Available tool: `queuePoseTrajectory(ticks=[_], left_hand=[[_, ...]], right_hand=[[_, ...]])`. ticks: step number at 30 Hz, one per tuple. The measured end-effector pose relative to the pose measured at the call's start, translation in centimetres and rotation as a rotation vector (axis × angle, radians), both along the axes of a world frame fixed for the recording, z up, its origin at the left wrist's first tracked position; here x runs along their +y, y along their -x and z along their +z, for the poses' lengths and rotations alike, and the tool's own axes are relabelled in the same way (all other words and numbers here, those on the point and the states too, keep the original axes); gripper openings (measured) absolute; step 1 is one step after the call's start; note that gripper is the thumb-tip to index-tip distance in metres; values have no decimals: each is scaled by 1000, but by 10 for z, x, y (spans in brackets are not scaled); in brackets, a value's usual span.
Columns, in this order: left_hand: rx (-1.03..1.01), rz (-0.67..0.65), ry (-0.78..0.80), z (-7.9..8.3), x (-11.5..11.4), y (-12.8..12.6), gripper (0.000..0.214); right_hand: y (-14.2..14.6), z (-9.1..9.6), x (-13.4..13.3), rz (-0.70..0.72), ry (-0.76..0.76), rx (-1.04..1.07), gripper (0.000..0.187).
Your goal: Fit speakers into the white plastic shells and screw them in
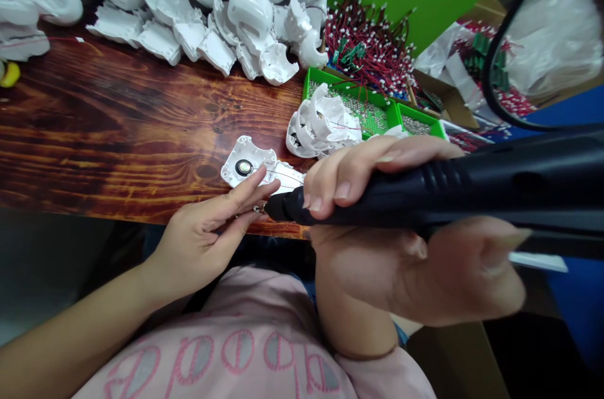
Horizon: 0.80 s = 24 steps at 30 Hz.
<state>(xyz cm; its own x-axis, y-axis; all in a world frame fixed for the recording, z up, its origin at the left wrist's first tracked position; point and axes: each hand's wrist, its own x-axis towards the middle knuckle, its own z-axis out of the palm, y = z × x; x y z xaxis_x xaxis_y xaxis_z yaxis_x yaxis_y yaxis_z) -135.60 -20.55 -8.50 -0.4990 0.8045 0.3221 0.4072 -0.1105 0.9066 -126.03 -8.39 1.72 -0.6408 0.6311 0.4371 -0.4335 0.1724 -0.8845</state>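
My right hand is wrapped around a black soldering iron, whose tip points left, just over the table edge. My left hand pinches a thin wire with a small metal end between thumb and forefinger, close to that tip. Whether they touch is hidden. Just beyond my fingers, a white plastic housing part lies on the wooden table. A round speaker is set in it, and thin wires run from it toward my left hand.
A large heap of white plastic shells covers the table's far side. Smaller shells sit on a green tray. Red wire bundles lie beyond it. A dark lamp ring and a plastic bag are at upper right.
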Motion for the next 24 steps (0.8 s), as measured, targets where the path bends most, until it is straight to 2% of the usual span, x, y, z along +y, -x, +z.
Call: queuePoseTrajectory(ticks=[5,8,10,13,15,19,22,24], left_hand=[[211,35,-29,1,3,0,74],[301,40,-48,-1,3,0,78],[292,44,-49,-2,3,0,78],[211,69,3,-3,3,0,73],[121,105,51,-4,4,0,63],[-207,173,119,-3,7,-2,38],[-424,159,156,-1,9,-2,30],[-467,131,175,0,10,-1,24]], right_hand=[[4,3,0,-25,51,-24,42],[6,4,1,-87,175,-52,39],[6,3,1,-111,249,-56,41],[4,0,1,-111,238,-34,40],[1,-2,1,-113,195,-6,37],[-4,-5,2,-117,155,33,39],[-6,-4,3,-106,126,44,45],[-5,-5,3,-120,102,64,46]])
